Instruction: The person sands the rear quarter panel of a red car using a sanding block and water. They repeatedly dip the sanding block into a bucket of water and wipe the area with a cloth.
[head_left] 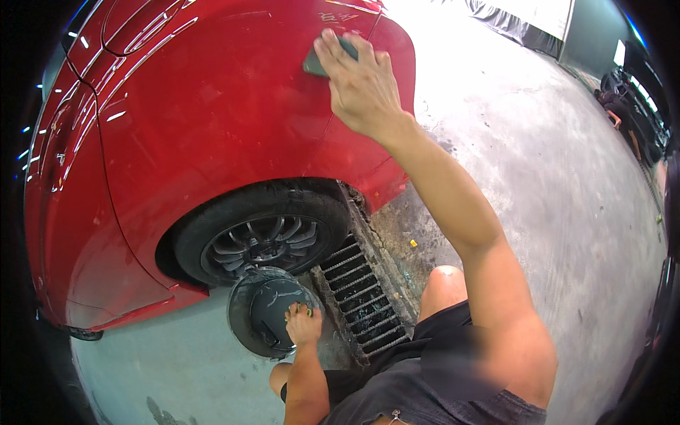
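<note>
My right hand (363, 86) is wrapped over a flat grey-green block (314, 64), which looks like a sanding block. It presses the block against the rear side panel of a red car (234, 106). Pale scuffs show on the paint just beyond the block. Lower down, my left hand (303, 326) is over the right side of a dark bucket (237, 312), its fingers closed round something yellow-green that is mostly hidden. Greyish liquid appears to fill the bucket, and a dark object lies inside it.
Behind the bucket is the car's black tyre (191, 237) with a spoked wheel (263, 244). A metal drain grate (365, 301) runs beside my knees. A small yellow scrap (414, 243) lies on the concrete floor (538, 184). Another dark car (641, 92) and a person crouching stand far right.
</note>
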A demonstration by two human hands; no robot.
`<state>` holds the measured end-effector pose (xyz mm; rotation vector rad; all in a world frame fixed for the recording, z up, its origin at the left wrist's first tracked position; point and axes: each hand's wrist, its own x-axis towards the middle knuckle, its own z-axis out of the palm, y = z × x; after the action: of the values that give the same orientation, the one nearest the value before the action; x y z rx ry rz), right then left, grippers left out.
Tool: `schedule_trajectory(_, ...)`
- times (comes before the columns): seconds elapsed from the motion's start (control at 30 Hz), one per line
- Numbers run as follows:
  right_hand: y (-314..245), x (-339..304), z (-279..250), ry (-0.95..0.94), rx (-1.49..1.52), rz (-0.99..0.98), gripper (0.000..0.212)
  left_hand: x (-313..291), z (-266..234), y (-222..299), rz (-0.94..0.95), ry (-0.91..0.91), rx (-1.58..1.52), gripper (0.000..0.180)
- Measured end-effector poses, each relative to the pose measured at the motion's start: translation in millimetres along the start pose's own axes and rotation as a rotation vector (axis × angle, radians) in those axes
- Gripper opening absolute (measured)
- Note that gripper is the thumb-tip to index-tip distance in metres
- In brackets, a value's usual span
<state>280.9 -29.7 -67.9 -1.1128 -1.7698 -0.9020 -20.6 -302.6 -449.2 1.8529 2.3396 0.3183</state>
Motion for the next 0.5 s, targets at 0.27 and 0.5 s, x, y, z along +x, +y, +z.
schedule_trajectory(0.27,2.0,-8.9,1.1,-0.029,0.028,0.043,0.057,-0.1,-4.6,0.6,-0.005,-0.054,0.018,0.040)
schedule_trajectory(0.5,2.5,-8.2,-2.2,-0.070,0.099,0.094,0.063,-1.6,-3.8,0.6,-0.007,-0.027,0.011,0.038)
